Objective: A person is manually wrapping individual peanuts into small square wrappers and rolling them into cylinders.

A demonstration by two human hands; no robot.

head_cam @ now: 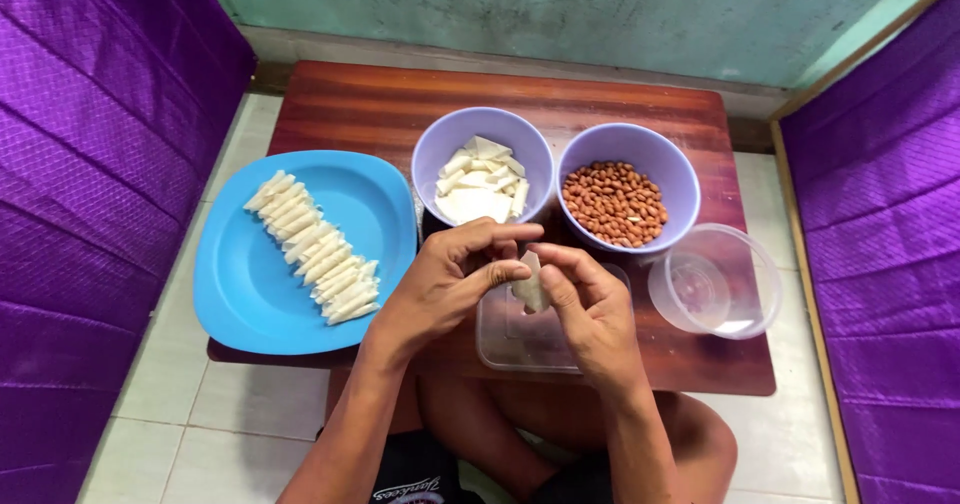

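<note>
Both hands (520, 279) pinch thin, pale, soft wrapper (530, 284) above clear square tub (500, 339).

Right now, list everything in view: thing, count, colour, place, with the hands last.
table: one, reddish-brown wood, centre.
plate: one, blue, on the table's left edge.
rolled wrappers: a row, too many to count, pale, on the plate.
flat wrappers: a stack, white, in the left bowl.
bowls: two, lilac, back of the table.
peanuts: many, reddish-brown, in the right bowl.
round container: one, clear, table's right side.
square container: one, clear, under the hands.
curtains: purple, both sides.
wrapper: one, white, held between both hands.
left hand: pinching the wrapper.
right hand: pinching the wrapper.
</note>
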